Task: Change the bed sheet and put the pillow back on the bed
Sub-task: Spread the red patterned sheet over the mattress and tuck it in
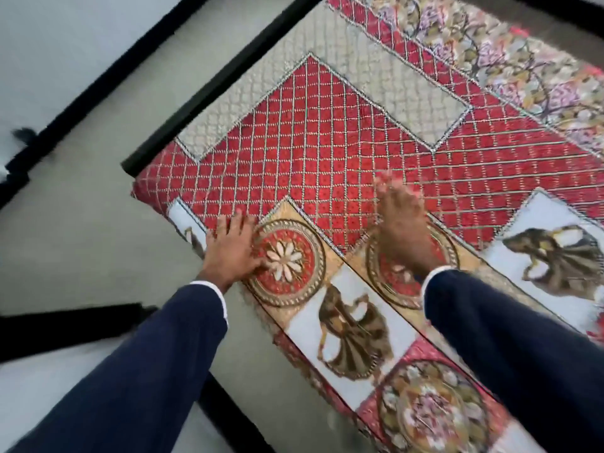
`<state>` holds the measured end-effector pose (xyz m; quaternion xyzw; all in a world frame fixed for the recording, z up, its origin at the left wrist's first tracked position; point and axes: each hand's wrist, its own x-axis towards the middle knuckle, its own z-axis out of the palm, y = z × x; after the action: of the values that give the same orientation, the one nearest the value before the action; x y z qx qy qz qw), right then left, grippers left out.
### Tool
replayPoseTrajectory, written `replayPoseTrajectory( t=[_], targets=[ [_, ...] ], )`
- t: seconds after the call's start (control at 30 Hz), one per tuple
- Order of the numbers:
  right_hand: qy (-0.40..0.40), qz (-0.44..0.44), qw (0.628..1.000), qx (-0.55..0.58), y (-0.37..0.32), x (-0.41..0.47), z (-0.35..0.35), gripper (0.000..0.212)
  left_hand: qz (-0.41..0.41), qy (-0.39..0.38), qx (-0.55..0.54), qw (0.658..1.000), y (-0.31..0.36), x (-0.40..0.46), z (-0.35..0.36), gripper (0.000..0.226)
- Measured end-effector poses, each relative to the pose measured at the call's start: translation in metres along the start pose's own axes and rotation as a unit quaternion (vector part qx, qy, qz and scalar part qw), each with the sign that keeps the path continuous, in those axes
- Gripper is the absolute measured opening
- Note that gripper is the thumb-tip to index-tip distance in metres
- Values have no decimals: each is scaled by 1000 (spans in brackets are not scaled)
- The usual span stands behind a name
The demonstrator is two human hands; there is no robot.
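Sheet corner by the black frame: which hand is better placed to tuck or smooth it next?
Probably the left. The left hand lies flat on the sheet near its outer edge, closest to that corner. The right hand is blurred and sits farther in, over the sheet's middle.

No readable text, label, brand or number shows anywhere; the bed sheet [327, 152] carries only woven patterns.

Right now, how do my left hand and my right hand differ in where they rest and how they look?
The left hand lies near the sheet's edge, beside a flower medallion; the right hand sits farther in, reaching onto the red grid. The left hand looks sharp; the right hand is blurred. Both lie open and flat, in dark blue sleeves.
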<state>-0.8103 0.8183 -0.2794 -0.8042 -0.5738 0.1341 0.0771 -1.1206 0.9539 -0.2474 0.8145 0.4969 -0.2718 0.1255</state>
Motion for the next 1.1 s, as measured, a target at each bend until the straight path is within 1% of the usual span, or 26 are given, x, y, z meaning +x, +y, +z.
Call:
replayPoseTrajectory(
  t=[0.07, 0.1, 0.17, 0.2, 0.23, 0.3, 0.37, 0.43, 0.47, 0.53, 0.6, 0.63, 0.67, 0.7, 0.73, 0.77, 0.8, 0.83, 0.87, 0.9, 0.93, 0.97, 1.03, 1.07, 1.1],
  targets=[
    [16, 101, 995, 4, 30, 59, -6, 84, -21, -14, 2, 1000, -24, 31, -15, 133],
    [12, 137, 990, -7, 45, 83, -8, 84, -28, -20, 5, 999, -34, 43, -21, 140],
    [-30, 173, 984, -16, 56, 121, -10, 88, -33, -26, -11, 999, -53, 65, -27, 151],
    [-52, 157, 986, -23, 50, 133, -7, 90, -32, -29, -32, 999, -62, 74, -27, 153],
    [-68, 115, 990, -40, 36, 138, -1, 89, -26, -31, -51, 998, -70, 80, -26, 153],
    [-90, 12, 992, -84, -15, 132, 16, 82, 1, -22, -64, 998, -84, 87, -24, 145],
    [-107, -101, 985, -94, -80, 111, 37, 77, 39, 3, -51, 998, -101, 91, -22, 127],
    [-141, -220, 962, -76, -143, 78, 54, 74, 78, 31, -30, 996, -118, 95, -22, 103],
    [-158, -279, 945, -67, -170, 65, 58, 74, 90, 47, -27, 994, -129, 101, -24, 94],
    [-185, -372, 907, -60, -211, 39, 70, 73, 90, 80, -30, 992, -153, 115, -26, 84],
    [-217, -467, 853, -88, -234, 18, 82, 70, 77, 104, -41, 991, -173, 134, -28, 81],
    [-226, -515, 819, -114, -244, 12, 93, 67, 77, 114, -46, 989, -185, 145, -29, 79],
    [-236, -542, 797, -122, -251, 9, 99, 63, 81, 125, -46, 988, -193, 155, -31, 78],
    [-251, -526, 808, -86, -263, 14, 101, 58, 92, 130, -45, 986, -201, 165, -34, 78],
    [-251, -459, 852, -2, -273, 23, 96, 55, 105, 130, -40, 985, -206, 169, -36, 80],
    [-247, -320, 908, 109, -283, 39, 87, 55, 120, 131, -28, 984, -208, 171, -37, 82],
    [-212, -158, 944, 199, -295, 65, 76, 56, 139, 132, -19, 981, -214, 172, -40, 85],
    [-136, -27, 961, 237, -300, 95, 66, 59, 152, 129, -12, 980, -220, 171, -44, 89],
    [-58, 61, 972, 220, -305, 132, 56, 62, 161, 119, -5, 980, -229, 172, -52, 95],
    [-9, 123, 974, 190, -302, 167, 53, 67, 172, 109, -1, 979, -236, 173, -59, 100],
    [5, 161, 976, 147, -297, 200, 50, 71, 183, 93, 6, 979, -242, 176, -65, 104],
    [-6, 183, 978, 104, -299, 229, 56, 74, 197, 74, 10, 978, -252, 181, -72, 107],
    [-73, 199, 977, 20, -313, 265, 71, 80, 224, 23, 14, 974, -267, 188, -82, 111],
    [-104, 187, 977, -5, -327, 272, 80, 83, 235, 1, 14, 972, -273, 190, -85, 114],
    [-127, 152, 980, -27, -344, 273, 86, 85, 240, -18, 15, 970, -278, 190, -85, 116]
  ],
)
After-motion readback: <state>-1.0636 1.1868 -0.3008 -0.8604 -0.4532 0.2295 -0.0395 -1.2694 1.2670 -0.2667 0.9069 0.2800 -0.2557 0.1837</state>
